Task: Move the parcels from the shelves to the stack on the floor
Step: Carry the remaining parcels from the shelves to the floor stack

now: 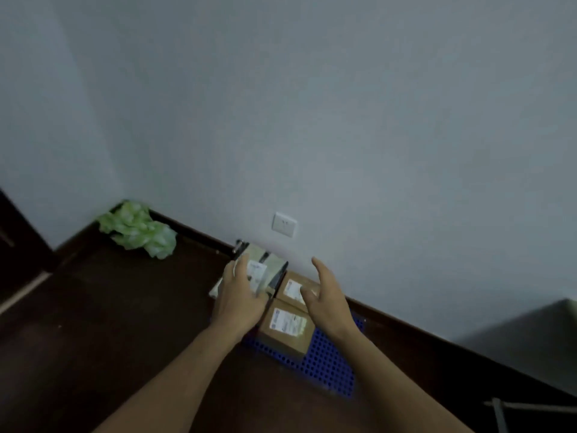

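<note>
— Dim corner, dark floor (109, 323) beneath a grey wall (343, 120): where does the parcel stand?

— At the stack. A person's left hand (240, 295) grips a pale parcel (271, 264), fingers along its left edge and thumb over the top. It sits just beside two cardboard boxes (287, 329) lying on a blue perforated mat (327, 364). The right hand (324, 295) hovers above the far box, fingers spread, holding nothing.

— What could go wrong?

— Held one-handed, the parcel looks likely to tip or slide toward the bare floor if it is released before it sits flat. It appears to hang partly past the mat's edge. Set down askew, it could also nudge the boxes against the wall.

— And what is hidden?

— Shelves are out of frame. The left hand covers the parcel's near end, so it cannot be told whether it rests on the mat, the floor or something beneath. Labels blur. A dark object behind the parcel and a grey shape at lower right, cut by the frame, go unidentified.
</note>
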